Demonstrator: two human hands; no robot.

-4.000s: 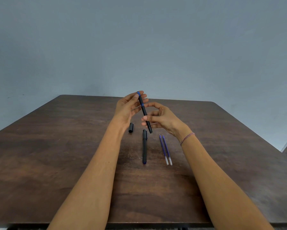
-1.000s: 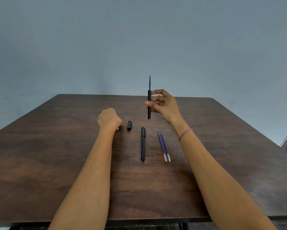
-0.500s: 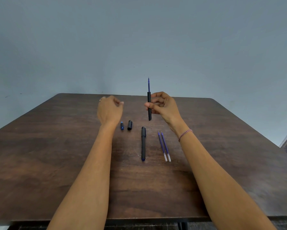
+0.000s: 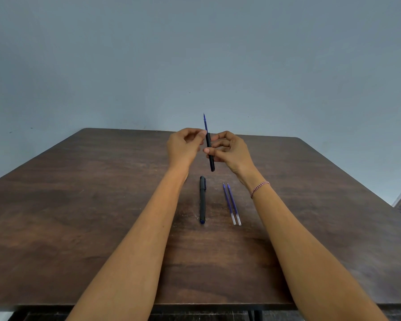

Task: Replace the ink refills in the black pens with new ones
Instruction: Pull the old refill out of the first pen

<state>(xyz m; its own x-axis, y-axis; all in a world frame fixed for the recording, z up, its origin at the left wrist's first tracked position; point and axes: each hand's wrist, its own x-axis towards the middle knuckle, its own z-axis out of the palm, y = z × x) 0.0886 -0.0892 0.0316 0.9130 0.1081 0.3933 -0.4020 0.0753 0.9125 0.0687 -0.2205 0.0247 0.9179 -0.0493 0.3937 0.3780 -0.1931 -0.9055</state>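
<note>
Dark wood table, plain grey-blue wall behind it. We've got both hands up above the far half of the table. Our right hand has thumb and fingers closed around the middle of a black pen barrel, held nearly upright. Blue refill sticks out of the barrel's top end, well above the fingertips. Our left hand is right beside the barrel's upper end, thumb and forefinger pinched together at the point where refill meets barrel; we can't tell if they actually grip the refill or just touch it. Below our fingers, on the table: a second black pen, capped, lying between our forearms. Just right of it, two spare blue refills lie side by side, touching or nearly so, below our right wrist, which wears a bracelet.
</note>
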